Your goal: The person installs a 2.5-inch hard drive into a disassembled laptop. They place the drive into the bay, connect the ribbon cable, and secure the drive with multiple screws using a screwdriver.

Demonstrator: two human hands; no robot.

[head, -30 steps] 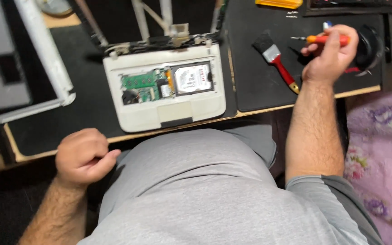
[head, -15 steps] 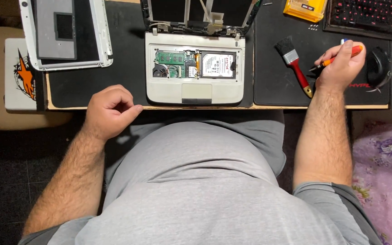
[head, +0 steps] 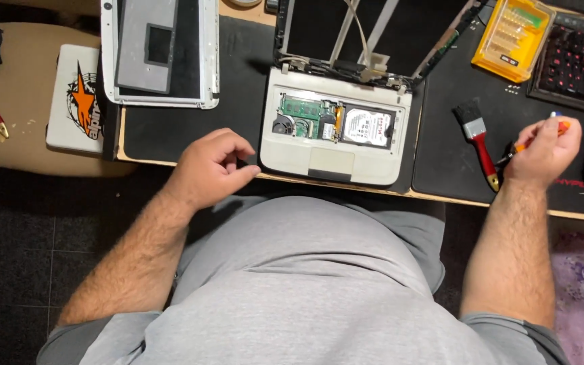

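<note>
Even overhead light, sharp picture, dim lower left

The table (head: 170, 138) is lit brightly from above with soft, short shadows; mild glare sits on the silver drive (head: 368, 126) near 12 o'clock. The floor (head: 28, 236) toward 8 o'clock falls dark, and no motion blur shows.

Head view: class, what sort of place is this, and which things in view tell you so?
Probably a home electronics repair desk. An opened laptop lies with its boards bare, a yellow bit case sits behind, a brush lies on the mat, and the right hand holds a screwdriver. The left hand is empty.
</note>
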